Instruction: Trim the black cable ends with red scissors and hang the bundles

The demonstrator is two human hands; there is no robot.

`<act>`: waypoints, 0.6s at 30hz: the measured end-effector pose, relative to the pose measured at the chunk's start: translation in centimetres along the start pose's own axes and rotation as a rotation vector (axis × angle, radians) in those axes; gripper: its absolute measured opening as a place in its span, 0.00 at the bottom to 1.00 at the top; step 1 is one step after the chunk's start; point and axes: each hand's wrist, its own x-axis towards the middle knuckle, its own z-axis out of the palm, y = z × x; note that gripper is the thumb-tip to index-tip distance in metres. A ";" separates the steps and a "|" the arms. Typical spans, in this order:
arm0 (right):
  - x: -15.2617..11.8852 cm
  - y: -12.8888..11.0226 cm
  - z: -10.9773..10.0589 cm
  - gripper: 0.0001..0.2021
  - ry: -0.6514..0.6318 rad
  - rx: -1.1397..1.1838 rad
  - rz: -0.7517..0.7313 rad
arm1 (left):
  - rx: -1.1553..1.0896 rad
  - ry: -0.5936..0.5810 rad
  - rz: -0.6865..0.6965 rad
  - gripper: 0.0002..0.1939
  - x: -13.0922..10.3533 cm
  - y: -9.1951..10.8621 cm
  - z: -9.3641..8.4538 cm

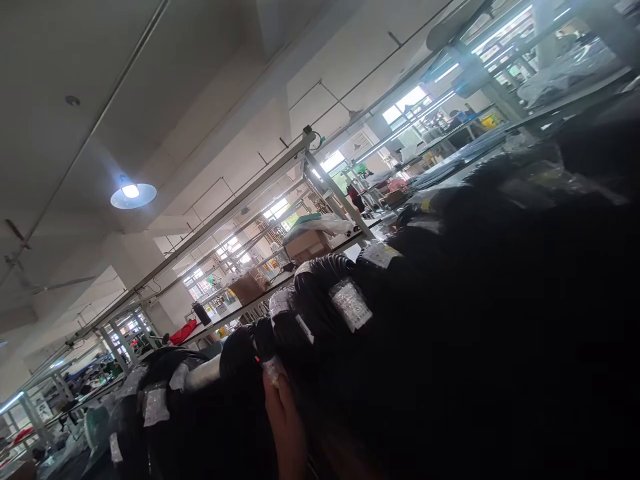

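My left hand [287, 423] reaches up from the bottom centre, its fingers close together at a clear plastic-wrapped tag [273, 371] on a bundle of black coils [265, 341]. Thick black coiled bundles stand in a row around it, several with clear bags or white labels, such as the label [352, 305] to the upper right. Beside the hand, a dim brownish patch low in the frame is too dark to make out. My right hand cannot be made out.
Behind the bundles runs a long workbench [235, 313] with cardboard boxes [307, 247], a black bottle [201, 313] and a red cloth [183, 332]. A metal frame [340, 193] rises over it. A lamp [133, 194] hangs at the upper left. The view is tilted.
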 end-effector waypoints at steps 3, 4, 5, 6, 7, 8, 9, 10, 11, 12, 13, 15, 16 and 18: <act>0.4 0.2 0.0 0.25 -0.006 0.005 -0.021 | 0.012 0.006 0.015 0.25 -0.1 0.2 -0.1; 0.5 0.2 -0.1 0.24 -0.010 0.007 -0.030 | 0.015 0.005 0.018 0.25 -0.1 0.2 -0.2; 0.7 0.3 -0.2 0.24 -0.014 0.009 -0.039 | 0.019 0.003 0.020 0.25 -0.2 0.3 -0.2; 0.8 0.4 -0.2 0.24 -0.018 0.011 -0.047 | 0.022 0.002 0.023 0.25 -0.2 0.4 -0.2; 1.0 0.4 -0.3 0.24 -0.022 0.012 -0.053 | 0.024 0.000 0.025 0.24 -0.3 0.5 -0.2; 1.1 0.4 -0.4 0.24 -0.023 0.012 -0.058 | 0.027 0.001 0.026 0.24 -0.4 0.5 -0.2; 1.1 0.4 -0.5 0.24 -0.024 0.011 -0.061 | 0.029 0.002 0.026 0.24 -0.4 0.6 -0.2; 1.1 0.4 -0.6 0.24 -0.024 0.009 -0.061 | 0.032 0.005 0.025 0.24 -0.5 0.7 -0.2; 1.0 0.3 -0.7 0.24 -0.023 0.006 -0.058 | 0.036 0.007 0.023 0.23 -0.5 0.8 -0.1; 0.9 0.1 -0.8 0.24 -0.021 0.002 -0.052 | 0.040 0.004 0.019 0.23 -0.6 0.8 -0.1; 0.8 0.0 -0.8 0.25 -0.018 -0.002 -0.043 | 0.044 0.000 0.015 0.23 -0.6 0.9 -0.1; 0.7 -0.3 -1.0 0.27 -0.011 -0.011 -0.023 | 0.052 -0.011 0.006 0.22 -0.7 1.1 0.0; 0.6 -0.4 -1.1 0.28 -0.006 -0.015 -0.013 | 0.055 -0.016 0.002 0.21 -0.7 1.1 -0.1; 0.8 -0.6 -1.5 0.29 0.008 -0.019 0.002 | 0.054 -0.025 -0.007 0.20 -0.8 1.4 -0.1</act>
